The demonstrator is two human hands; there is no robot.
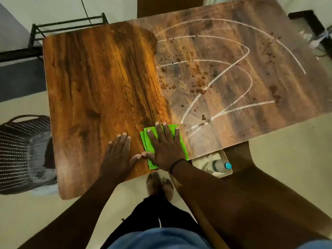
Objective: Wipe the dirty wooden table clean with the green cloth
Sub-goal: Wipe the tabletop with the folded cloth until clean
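On the floor stood the wooden bench (pixel 93 90), filling most of the head view. Its left half was clean, glossy grain; the right half carried a dull film, white chalk arcs (pixel 231 69) and brown spatter (pixel 199 85).

Left of the bench sat a dark woven basket (pixel 19 141) with a clear plastic liner (pixel 38 159) inside; contents couldn't be made out. Behind the far left corner was a black metal rack (pixel 68 26).

Under the near right edge was a tan tray (pixel 229 172), partly hidden by the bench top. It held a clear plastic bottle (pixel 218 167) with a blue cap, lying on its side, plus some pale crumpled material, too hidden to identify.

Right hand (pixel 164 150) lay flat, fingers spread, pressing the folded green cloth (pixel 149 146) onto the bench near the front edge, right at the clean/dirty boundary. Not gripping, just palm down on it. Left hand (pixel 117 155) lay flat and spread on bare wood just beside the cloth, thumb tips almost meeting. A black band (pixel 177 163) was on the right wrist.
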